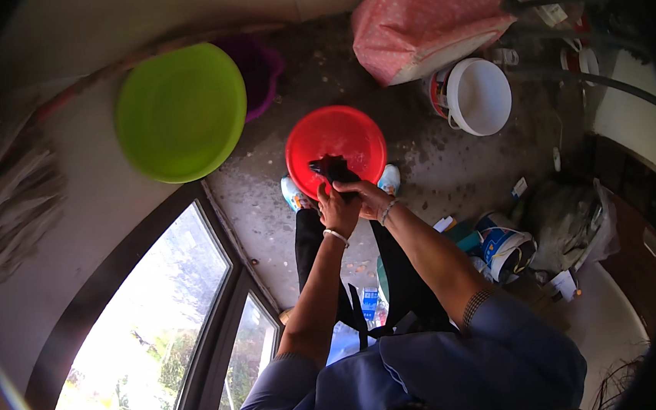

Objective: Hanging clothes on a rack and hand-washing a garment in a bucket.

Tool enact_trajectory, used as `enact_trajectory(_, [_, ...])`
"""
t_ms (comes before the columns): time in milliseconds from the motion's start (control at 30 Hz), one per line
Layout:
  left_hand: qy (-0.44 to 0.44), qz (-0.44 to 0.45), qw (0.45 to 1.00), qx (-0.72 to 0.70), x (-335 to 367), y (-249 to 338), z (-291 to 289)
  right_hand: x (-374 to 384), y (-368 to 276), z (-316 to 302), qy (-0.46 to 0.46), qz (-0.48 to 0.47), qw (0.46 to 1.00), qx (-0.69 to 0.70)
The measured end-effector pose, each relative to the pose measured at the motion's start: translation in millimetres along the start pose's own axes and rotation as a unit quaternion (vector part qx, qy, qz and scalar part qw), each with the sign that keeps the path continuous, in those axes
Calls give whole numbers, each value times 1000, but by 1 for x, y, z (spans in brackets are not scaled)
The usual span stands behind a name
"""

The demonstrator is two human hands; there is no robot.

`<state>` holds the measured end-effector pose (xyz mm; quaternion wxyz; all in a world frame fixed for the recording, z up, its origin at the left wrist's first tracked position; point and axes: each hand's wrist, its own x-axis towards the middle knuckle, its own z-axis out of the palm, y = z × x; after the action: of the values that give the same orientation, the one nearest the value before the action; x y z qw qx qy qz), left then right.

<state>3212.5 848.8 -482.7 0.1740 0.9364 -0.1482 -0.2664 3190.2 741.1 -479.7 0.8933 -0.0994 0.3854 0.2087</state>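
Observation:
A red basin (297, 142) stands on the floor between my shoes, and water appears to be in it. Over its near side I hold a dark, crumpled piece of cloth (331, 169); its exact kind does not show. My left hand (337, 210), with a bracelet at the wrist, is closed on the near part of the cloth. Close beside it, my right hand (368, 194) grips the same cloth, its thumb along the top. Part of the cloth hangs beyond my fingers above the basin.
A green basin (182, 112) leans at the left wall, a purple basin (260, 75) behind it. Far right are a pink dotted bag (425, 24) and a white bucket (480, 97). Clutter with a blue-and-white container (500, 241) lies right. A glazed door (148, 312) is left.

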Motion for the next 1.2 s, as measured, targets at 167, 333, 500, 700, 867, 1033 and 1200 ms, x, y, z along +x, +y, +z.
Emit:
enact_trajectory(167, [-207,-170,793,-547,11,-35,-54,-30,6,23,144,-9,989,-35])
enact_trajectory(333, [-334,-359,316,-813,59,-13,-39,-91,6,55,80,-22,995,-57])
enact_trajectory(500, [-272,-368,500,-735,102,-33,8,-105,17,57,50,12,997,52])
enact_trajectory(700, [-136,-64,757,-636,63,-8,-23,-62,15,28,26,-67,964,255])
enact_trajectory(867, [-109,179,964,-165,1,31,-101,-44,11,41,-9,-142,943,301])
enact_trajectory(1033, [-230,218,896,-310,12,-8,-121,-61,19,70,50,-148,948,277])
enact_trajectory(1200, [-217,31,543,-811,25,-34,-87,-102,13,110,-38,-122,906,403])
